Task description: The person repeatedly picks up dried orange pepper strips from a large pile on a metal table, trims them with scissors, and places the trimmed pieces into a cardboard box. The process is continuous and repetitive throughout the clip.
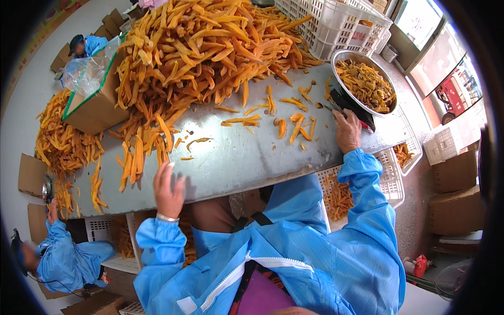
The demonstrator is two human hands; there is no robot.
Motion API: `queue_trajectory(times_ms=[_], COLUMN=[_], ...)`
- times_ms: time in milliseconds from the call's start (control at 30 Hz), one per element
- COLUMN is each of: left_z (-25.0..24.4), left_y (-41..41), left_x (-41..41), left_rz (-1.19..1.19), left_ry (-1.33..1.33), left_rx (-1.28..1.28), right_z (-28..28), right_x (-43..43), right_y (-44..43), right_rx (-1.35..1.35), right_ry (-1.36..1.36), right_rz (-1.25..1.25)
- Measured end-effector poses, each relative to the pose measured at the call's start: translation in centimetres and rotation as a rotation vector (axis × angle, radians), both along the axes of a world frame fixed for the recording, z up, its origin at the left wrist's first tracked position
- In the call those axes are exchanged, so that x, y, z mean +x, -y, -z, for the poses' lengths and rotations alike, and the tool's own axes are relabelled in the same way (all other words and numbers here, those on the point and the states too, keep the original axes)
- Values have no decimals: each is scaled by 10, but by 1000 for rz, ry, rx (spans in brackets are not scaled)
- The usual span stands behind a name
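My left hand (168,192), slightly blurred, hovers at the table's near edge with its fingers apart and nothing in them. Just beyond its fingertips lie orange strips (138,153), which look like dried sweet potato, trailing from a large pile (212,51). At the right, my right hand (348,130) is closed around a small bladed tool (330,107), apparently scissors; its handle is mostly hidden. Beside that hand, a metal bowl (336,59) holds small cut pieces (364,84). Several loose strips (297,128) lie between my hands on the metal table (236,157).
A cardboard box (98,112) with a plastic liner stands left of the pile. White plastic crates (327,29) are stacked behind the bowl; another crate (390,173) sits below the table's right end. A co-worker (67,252) sits at the left end, another person (88,45) farther back.
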State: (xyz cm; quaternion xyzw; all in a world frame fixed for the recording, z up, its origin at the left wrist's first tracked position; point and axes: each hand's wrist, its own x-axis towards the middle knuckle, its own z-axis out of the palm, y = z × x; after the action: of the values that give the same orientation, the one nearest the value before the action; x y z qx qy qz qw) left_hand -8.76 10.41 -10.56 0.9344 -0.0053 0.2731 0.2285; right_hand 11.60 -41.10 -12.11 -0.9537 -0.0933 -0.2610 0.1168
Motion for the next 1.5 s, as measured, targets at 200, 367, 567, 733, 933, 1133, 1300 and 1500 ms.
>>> queue_trajectory(times_ms=[200, 367, 567, 733, 933, 1133, 1300, 1500], left_z=[10, -51, -144, -205, -212, -210, -200, -180], left_y=[94, 118, 55, 10, -22, -48, -52, -46], left_x=[105, 162, 246, 302, 361, 390, 385, 384], left_rz=[290, 400, 200, -5, -189, 111, 145, 99], left_ry=[-335, 54, 309, 424, 132, 20, 140, 300], left_rx=[-121, 159, 414, 513, 566, 181, 178, 209], right_z=[-14, -77, -140, -177, -210, -240, -254, -236], right_x=[33, 65, 138, 220, 324, 374, 340, 330], right_y=[-51, -142, -206, -244, -285, -315, -303, -292], right_rx=[111, 325, 382, 397, 288, 183, -115, -101], right_ry=[36, 2, 152, 419, 326, -137, 36, 123], right_rz=[-158, -572, -635, -653, -532, -705, -611, -612])
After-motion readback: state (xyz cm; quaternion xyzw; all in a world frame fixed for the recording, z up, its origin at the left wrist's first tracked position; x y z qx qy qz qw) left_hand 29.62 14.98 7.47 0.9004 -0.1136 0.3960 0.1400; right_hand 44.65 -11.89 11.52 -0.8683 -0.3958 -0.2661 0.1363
